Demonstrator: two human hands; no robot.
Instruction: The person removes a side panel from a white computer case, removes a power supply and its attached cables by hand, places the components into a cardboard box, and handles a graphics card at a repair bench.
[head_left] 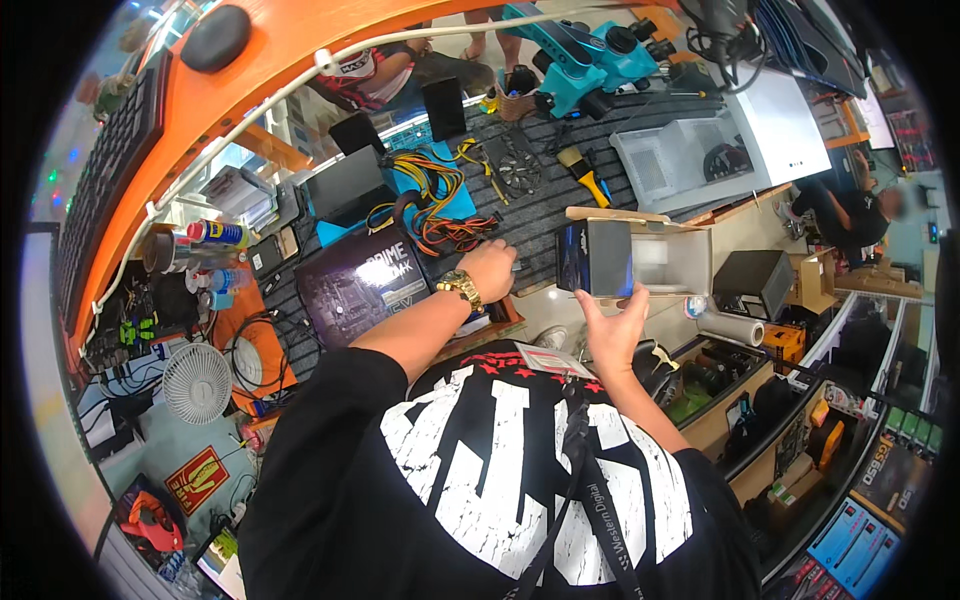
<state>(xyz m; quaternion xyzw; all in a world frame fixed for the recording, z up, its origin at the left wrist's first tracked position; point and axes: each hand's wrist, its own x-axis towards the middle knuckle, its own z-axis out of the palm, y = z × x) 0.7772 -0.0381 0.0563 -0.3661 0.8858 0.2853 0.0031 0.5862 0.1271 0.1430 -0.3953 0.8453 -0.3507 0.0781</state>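
My right hand (617, 328) grips the near edge of a small black and blue box (603, 258), its thumb and fingers on the lower side. Right beside that box lies an open carton (672, 258) with a pale inside and raised brown flaps. My left hand (488, 270), with a gold watch on the wrist, is closed at the mat's near edge. What its fingers hold, if anything, is hidden. Just beyond it lies a bundle of black, yellow and orange cables (440, 205). A dark motherboard box (365, 283) sits left of my left forearm.
A ribbed dark mat (535, 225) covers the bench. On it are a yellow-handled brush (584, 177), a black fan (516, 170) and a white computer case (690, 150). A teal microscope (590, 60) stands at the back. A small white fan (196, 383) is at left; two people are farther off.
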